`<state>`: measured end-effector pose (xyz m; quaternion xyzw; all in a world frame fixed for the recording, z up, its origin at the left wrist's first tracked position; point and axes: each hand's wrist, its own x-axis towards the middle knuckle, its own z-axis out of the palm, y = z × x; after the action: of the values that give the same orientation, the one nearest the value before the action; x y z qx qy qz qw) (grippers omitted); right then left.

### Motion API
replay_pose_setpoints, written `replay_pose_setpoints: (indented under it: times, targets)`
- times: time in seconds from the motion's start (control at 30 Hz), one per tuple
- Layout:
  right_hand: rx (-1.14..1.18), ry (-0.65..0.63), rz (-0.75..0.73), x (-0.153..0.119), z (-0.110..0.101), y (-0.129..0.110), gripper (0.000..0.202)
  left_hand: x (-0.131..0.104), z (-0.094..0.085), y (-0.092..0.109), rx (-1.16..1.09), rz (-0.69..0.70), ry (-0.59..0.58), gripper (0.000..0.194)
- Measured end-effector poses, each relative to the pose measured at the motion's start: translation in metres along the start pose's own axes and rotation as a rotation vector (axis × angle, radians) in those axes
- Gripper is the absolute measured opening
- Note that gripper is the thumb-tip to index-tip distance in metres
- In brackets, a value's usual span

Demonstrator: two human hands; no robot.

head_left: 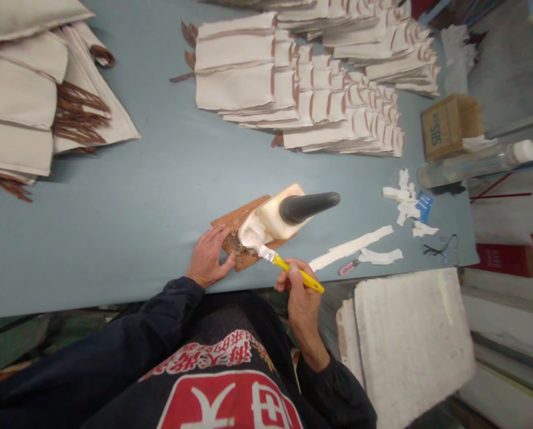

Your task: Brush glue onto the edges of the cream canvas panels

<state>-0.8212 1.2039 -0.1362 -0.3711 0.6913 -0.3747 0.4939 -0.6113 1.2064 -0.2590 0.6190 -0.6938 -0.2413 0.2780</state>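
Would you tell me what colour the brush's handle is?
The brush handle is yellow, showing best in the head view.

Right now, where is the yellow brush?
In the head view, the yellow brush is in the right hand, bristles at the mouth of the pale container, right of the left hand.

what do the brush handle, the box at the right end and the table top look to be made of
Brush handle: glossy yellow, probably plastic or painted wood.
Box: matte cardboard, judging by its brown colour and printed side.
Table top: smooth blue-grey sheet, perhaps vinyl; its exact material isn't clear.
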Motion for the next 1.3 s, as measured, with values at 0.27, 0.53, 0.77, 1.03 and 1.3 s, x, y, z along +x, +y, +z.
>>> replay_pose_setpoints:
  times: [0.27,0.53,0.77,1.03,1.3]
  targets:
    - [0.32,0.158,0.213,0.002,0.013,0.022,0.031,0.0,0.0,-0.001,-0.027,-0.031,-0.011,0.064]
    - [0.741,-0.15,0.396,-0.015,-0.02,-0.03,0.029,0.001,-0.003,-0.004,-0.138,-0.069,0.009,0.059]
    - [1.003,-0.303,0.464,-0.03,-0.031,-0.049,0.028,0.012,-0.013,0.006,-0.372,-0.202,0.072,0.053]
    - [1.119,-0.39,0.481,-0.037,-0.035,-0.05,0.037,0.008,-0.035,0.012,-0.508,-0.486,0.258,0.048]
    - [1.214,-0.489,0.613,-0.034,-0.013,-0.044,0.04,-0.054,-0.06,0.026,-0.485,-0.615,0.293,0.05]
